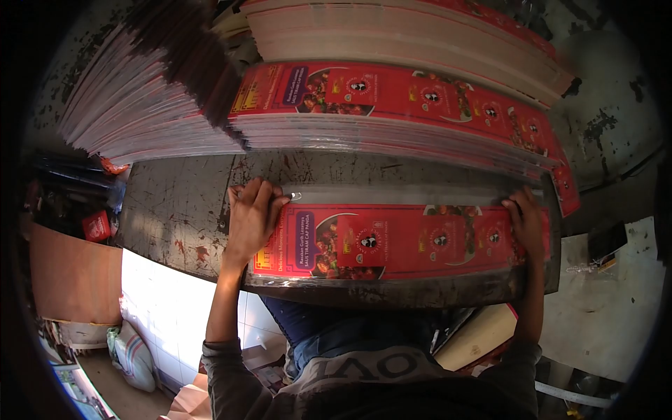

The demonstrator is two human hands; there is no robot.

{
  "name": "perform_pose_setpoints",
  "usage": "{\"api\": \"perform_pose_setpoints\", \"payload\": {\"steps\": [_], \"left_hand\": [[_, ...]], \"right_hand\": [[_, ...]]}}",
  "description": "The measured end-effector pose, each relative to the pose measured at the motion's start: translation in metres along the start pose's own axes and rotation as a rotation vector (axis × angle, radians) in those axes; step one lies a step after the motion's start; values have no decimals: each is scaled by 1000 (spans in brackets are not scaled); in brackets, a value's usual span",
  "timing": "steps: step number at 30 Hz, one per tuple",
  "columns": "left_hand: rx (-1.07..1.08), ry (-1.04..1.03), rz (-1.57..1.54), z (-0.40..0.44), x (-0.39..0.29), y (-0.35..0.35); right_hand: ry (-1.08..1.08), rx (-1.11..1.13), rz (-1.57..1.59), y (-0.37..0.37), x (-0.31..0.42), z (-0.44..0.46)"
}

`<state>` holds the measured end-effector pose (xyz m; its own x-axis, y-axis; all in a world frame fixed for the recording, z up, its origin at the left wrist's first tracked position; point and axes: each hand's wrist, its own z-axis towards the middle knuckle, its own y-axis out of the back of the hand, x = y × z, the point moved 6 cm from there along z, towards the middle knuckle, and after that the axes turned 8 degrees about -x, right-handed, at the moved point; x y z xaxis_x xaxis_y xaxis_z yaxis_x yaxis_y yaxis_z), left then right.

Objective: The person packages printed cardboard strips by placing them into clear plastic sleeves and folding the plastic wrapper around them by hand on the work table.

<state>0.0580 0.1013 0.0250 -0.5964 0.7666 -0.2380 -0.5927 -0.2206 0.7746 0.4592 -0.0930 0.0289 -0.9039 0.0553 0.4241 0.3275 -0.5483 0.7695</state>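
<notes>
- We have one red strip (413, 241) lying flat on the table (175, 203), along its near edge, print side up, with clear film (399, 194) over it and showing past its far long side.
- Our left hand (250, 217) is at the strip's left end on the table, fingers bent and closed on the film by its far left corner, the wrist crossing the table's near edge.
- Our right hand (526, 224) is at the strip's right end on the table, fingers curled at the film's far right corner; we cannot tell whether they pinch it or only press on it.
- Across the far side of the table we see a stack (392, 133) of strips like ours, lying lengthwise, a red one on top, well apart from our hands.
- At the far left of the table stands a fanned pile (140, 115), its thin edges spread towards us, beside the stack's left end.
- Beyond the stack, as seen from the table, is a back pile (392, 35) with pale edges.
- Left of the table, lower down, we see a red packet (96, 226), a brown board (73, 276) and a striped sack (136, 357).
</notes>
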Motion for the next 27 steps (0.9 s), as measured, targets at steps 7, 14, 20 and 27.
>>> {"api": "perform_pose_setpoints", "payload": {"steps": [7,14,20,27], "left_hand": [[-188,51,-21,-3,2,22],[-262,486,-1137,-31,8,48],[513,54,-1174,-74,-5,33],[433,201,-1027,-85,4,42]], "right_hand": [[89,-162,-122,8,3,-12],[307,-718,-575,51,-11,-85],[185,-865,-612,71,28,-126],[236,-785,-600,89,42,-116]]}}
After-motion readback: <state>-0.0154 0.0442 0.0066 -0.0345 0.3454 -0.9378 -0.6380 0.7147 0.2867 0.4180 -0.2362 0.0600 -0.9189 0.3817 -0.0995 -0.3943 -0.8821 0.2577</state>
